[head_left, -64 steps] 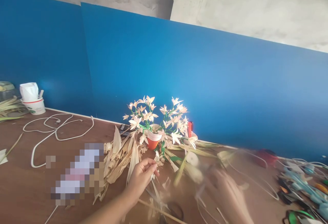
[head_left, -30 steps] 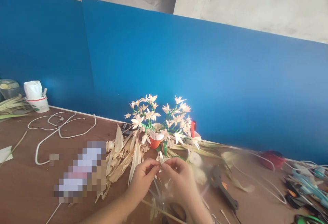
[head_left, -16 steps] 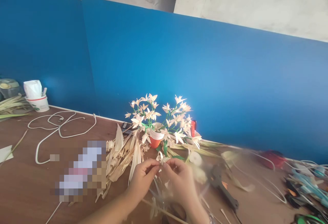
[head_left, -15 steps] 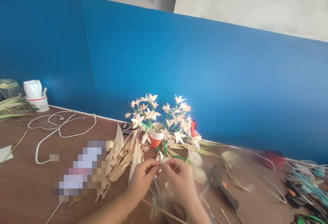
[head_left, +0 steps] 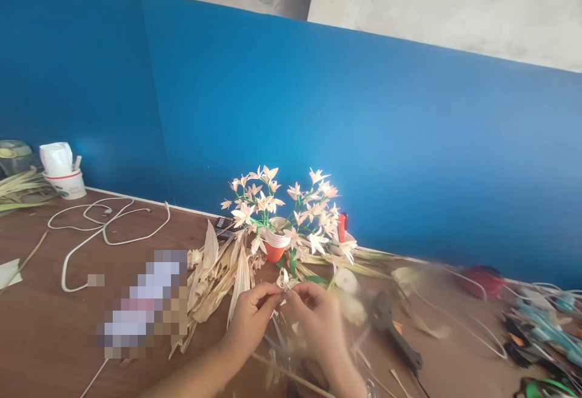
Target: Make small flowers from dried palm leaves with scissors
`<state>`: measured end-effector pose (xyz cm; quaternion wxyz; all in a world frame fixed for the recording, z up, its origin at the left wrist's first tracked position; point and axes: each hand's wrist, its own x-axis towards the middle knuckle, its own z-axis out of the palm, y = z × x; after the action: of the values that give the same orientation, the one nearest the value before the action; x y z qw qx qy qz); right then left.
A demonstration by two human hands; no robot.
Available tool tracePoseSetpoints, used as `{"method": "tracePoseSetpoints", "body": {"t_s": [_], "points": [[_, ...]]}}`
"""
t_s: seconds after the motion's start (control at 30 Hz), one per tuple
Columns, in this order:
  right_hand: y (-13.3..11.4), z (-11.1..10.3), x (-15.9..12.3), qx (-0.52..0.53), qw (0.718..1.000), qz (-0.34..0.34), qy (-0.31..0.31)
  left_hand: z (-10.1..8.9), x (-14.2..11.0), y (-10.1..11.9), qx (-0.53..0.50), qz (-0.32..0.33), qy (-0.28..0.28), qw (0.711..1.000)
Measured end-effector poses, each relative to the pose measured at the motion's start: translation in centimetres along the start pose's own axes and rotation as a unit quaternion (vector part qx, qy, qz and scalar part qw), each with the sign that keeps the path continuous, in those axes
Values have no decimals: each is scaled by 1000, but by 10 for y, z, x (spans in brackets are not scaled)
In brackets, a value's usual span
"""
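Note:
Between my fingertips is a small pale husk flower (head_left: pixel 284 279), its petals pointing up. My left hand (head_left: pixel 257 312) pinches it from the left, and my right hand (head_left: pixel 316 313) pinches it from the right, thumbs close together. The flower's lower part is hidden by my fingers. Just beyond stands an orange and white cup (head_left: pixel 275 246) holding green stems with many cream husk flowers (head_left: pixel 313 211). Dried corn husks (head_left: pixel 218 276) lie in a heap left of the cup. Below my hands, husk scraps and a thin stalk (head_left: pixel 295 377) lie on the table.
A black glue gun (head_left: pixel 394 331) lies right of my hands, beside a white roll (head_left: pixel 346 281). Scissors and tools (head_left: pixel 536 337) crowd the far right. A white cable (head_left: pixel 105 225) and a paper cup (head_left: pixel 66 183) are at left. A blue panel (head_left: pixel 273 94) stands behind the table (head_left: pixel 40 325).
Both hands stay in nearly the same place, pinching the flower. The whole view has shifted very slightly.

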<state>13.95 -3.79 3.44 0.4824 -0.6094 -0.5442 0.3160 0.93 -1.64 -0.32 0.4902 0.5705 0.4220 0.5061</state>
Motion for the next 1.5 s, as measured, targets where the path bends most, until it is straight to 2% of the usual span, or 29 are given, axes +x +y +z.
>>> {"method": "tracePoseSetpoints", "body": {"t_s": [0.33,0.93,1.17,1.37,1.5], "points": [[0,4,-2,23,1000,0,19,0,-2,0,34,18,23,999],[1,9,-3,13,1000,16,16,0,-4,-10,58,42,38,997],[5,10,-5,-9,999,20,26,1,-2,-12,0,3,7,1000],[6,4,0,-40,999,11,24,4,3,-15,-59,-43,-9,997],[6,5,1,-55,998,21,0,4,3,-16,-82,-52,-8,995]]}}
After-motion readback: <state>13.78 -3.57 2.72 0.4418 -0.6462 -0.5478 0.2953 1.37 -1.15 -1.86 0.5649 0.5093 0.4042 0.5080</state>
